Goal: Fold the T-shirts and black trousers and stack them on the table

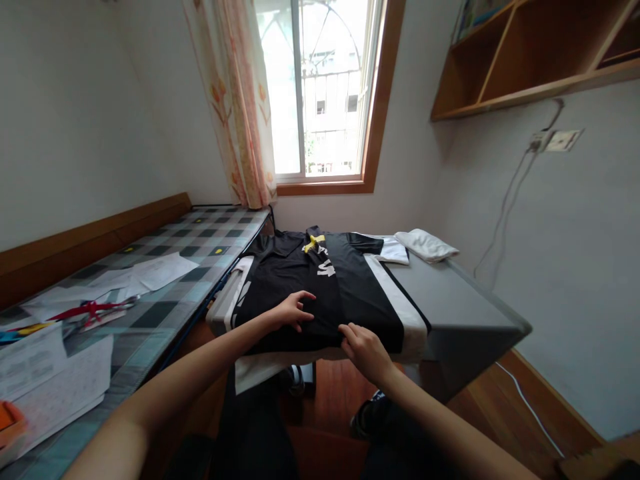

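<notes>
A black T-shirt [367, 287] with white side panels lies spread over the grey table, its front edge toward me. White lettering and a yellow mark show on a folded part near its middle. Over the lower left of the shirt is my left hand [291, 312], thumb and fingers apart, with nothing held; whether it touches the fabric I cannot tell. My right hand [364, 348] pinches the shirt's front edge near the centre, its fingers closed. Beneath the shirt, white fabric [260, 370] hangs over the table's front side.
A folded white cloth [427, 245] lies at the back right of the grey table [455, 300]. On the left, a bed with a checked cover [180, 293] holds papers [165, 270] and a red lanyard [93, 310]. A wooden shelf [520, 93] hangs above right; a white cable [530, 407] runs along the floor.
</notes>
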Motion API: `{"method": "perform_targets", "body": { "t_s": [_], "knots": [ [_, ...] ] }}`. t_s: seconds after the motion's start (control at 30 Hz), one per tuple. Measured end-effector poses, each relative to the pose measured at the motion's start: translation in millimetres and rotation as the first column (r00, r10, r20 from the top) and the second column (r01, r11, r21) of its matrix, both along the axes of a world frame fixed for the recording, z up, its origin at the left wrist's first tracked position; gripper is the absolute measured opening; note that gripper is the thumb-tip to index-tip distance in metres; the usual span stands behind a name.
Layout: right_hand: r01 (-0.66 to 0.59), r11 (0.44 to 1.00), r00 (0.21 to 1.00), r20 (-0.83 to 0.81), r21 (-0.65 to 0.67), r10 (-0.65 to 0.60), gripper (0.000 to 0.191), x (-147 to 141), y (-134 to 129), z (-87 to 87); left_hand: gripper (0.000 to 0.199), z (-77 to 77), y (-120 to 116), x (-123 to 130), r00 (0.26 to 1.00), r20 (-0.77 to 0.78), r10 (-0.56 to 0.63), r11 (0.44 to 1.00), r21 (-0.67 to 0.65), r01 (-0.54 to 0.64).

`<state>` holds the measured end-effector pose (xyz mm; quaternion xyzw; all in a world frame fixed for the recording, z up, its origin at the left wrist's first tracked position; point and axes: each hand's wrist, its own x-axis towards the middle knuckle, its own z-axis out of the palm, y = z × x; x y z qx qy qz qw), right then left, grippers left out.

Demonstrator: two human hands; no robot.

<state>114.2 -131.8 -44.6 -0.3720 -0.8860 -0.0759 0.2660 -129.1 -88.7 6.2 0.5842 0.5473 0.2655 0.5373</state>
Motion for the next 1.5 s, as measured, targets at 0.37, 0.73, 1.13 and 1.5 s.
{"method": "perform_targets", "body": {
  "t_s": [0.37, 0.73, 1.13, 1.5],
  "knots": [
    [-0.231, 0.972, 0.964, -0.139, -0.029, 0.225, 0.017, -20, 39, 22.0, 0.045, 17.9, 111, -1, 0.966, 0.042, 0.254, 0.967, 0.02, -0.255],
    [-0.091, 0.923, 0.954, -0.297, -0.375, -0.026, 0.019, -18, 131, 31.5, 0.029, -4.0, 211, 2, 0.877, 0.146, 0.458, 0.881, 0.056, -0.47],
    [-0.014, 0.959, 1.0, -0.012, -0.284, 0.012, 0.017, -23, 121, 27.9, 0.038, -1.8, 222, 12, 0.818, -0.225, 0.529, 0.739, 0.595, -0.315],
    [-0.026, 0.964, 1.0, 0.002, -0.265, 0.028, 0.018, -20, 117, 25.5, 0.046, -35.0, 227, 21, 0.811, -0.571, 0.128, 0.721, 0.614, 0.319]
  ]
}}
